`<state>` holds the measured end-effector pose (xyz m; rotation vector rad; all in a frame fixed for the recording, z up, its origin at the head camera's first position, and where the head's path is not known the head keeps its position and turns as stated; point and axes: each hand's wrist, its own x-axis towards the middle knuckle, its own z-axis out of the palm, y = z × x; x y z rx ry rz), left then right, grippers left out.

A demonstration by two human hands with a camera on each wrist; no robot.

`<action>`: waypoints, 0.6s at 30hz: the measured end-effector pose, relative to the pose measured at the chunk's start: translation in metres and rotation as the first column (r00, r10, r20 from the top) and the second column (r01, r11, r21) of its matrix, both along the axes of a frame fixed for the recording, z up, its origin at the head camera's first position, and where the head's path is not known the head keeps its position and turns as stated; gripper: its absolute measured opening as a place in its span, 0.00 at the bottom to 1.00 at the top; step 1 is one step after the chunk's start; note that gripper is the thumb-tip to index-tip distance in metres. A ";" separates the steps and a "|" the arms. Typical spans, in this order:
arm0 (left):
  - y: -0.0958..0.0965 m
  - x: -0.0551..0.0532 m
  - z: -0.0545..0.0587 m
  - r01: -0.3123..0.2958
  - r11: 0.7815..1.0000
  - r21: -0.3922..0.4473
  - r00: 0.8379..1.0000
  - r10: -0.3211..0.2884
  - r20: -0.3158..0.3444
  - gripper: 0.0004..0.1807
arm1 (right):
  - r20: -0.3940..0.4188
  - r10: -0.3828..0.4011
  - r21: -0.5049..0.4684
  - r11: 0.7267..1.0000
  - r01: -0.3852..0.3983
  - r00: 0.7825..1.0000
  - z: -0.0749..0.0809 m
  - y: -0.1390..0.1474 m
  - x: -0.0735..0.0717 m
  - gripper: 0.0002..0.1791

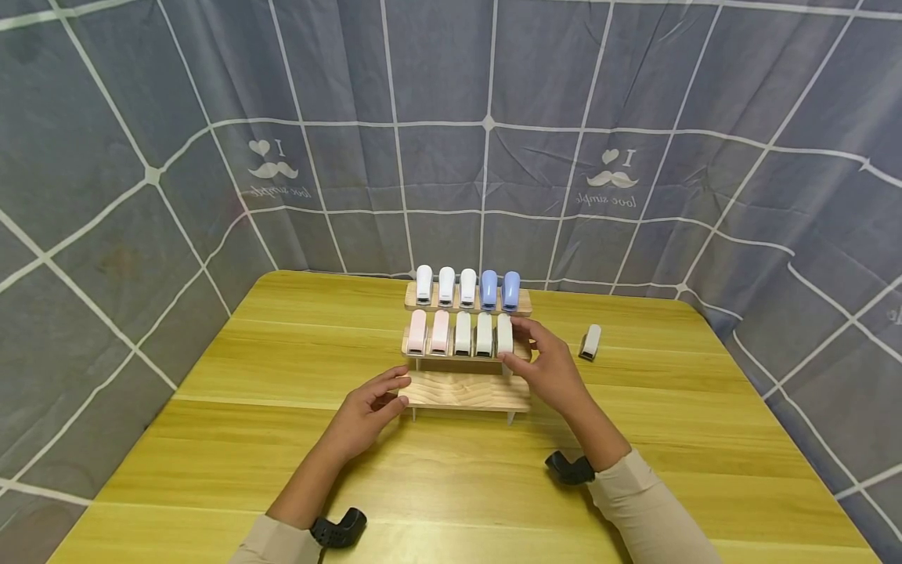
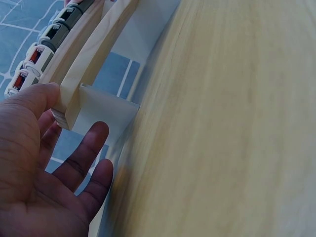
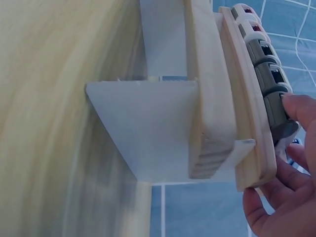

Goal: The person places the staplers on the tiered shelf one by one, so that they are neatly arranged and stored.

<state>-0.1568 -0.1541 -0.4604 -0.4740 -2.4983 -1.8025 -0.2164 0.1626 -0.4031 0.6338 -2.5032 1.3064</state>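
Small staplers stand in two rows on a wooden three-tier rack (image 1: pixel 461 390) with white supports. Three white staplers (image 1: pixel 446 287) and two blue ones (image 1: pixel 499 290) fill the top tier. On the middle tier are two pink staplers (image 1: pixel 428 333) and three pale grey-green ones. My right hand (image 1: pixel 553 376) holds the rightmost pale stapler (image 1: pixel 504 335) of that tier, thumb on its near end, fingers behind it. My left hand (image 1: pixel 366 413) pinches the left end of the bare bottom tier; in the left wrist view the thumb lies against the board (image 2: pixel 94 54) and two fingers stretch out beneath.
One loose pale stapler (image 1: pixel 591 342) lies on the yellow wooden table (image 1: pixel 282 337), right of the rack. A grey curtain (image 1: pixel 437 164) with white lines encloses the table at the back and sides. Each wrist wears a black device (image 1: pixel 340 529).
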 end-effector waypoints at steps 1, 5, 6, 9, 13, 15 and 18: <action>0.000 0.000 0.000 0.002 1.000 -0.001 1.000 -0.002 -0.003 0.22 | 0.003 0.006 0.001 1.000 -0.006 1.000 0.000 0.000 0.000 0.30; 0.000 -0.001 -0.002 0.004 1.000 -0.002 1.000 -0.004 -0.014 0.22 | 0.014 0.032 0.015 0.999 -0.032 0.999 0.002 0.003 0.000 0.31; 0.000 -0.001 -0.002 0.006 1.000 -0.004 1.000 -0.006 -0.016 0.22 | 0.015 0.035 0.017 0.999 -0.035 0.999 0.002 0.004 0.000 0.31; 0.000 -0.001 -0.002 0.000 1.000 -0.002 1.000 0.000 -0.004 0.22 | 0.012 0.041 0.022 0.999 -0.041 0.999 0.001 0.009 0.000 0.32; 0.000 -0.001 -0.002 -0.009 1.000 0.002 1.000 0.009 0.009 0.22 | 0.005 0.025 0.035 0.999 -0.025 1.000 0.000 0.018 0.001 0.33; 0.000 -0.001 -0.002 -0.009 1.000 0.003 1.000 0.009 0.008 0.22 | 0.006 0.011 0.042 0.999 -0.012 1.000 -0.001 0.024 0.002 0.33; 0.000 -0.001 -0.002 -0.003 1.000 0.000 1.000 0.003 0.000 0.22 | 0.021 -0.016 0.054 0.998 0.015 1.000 -0.004 0.036 0.003 0.34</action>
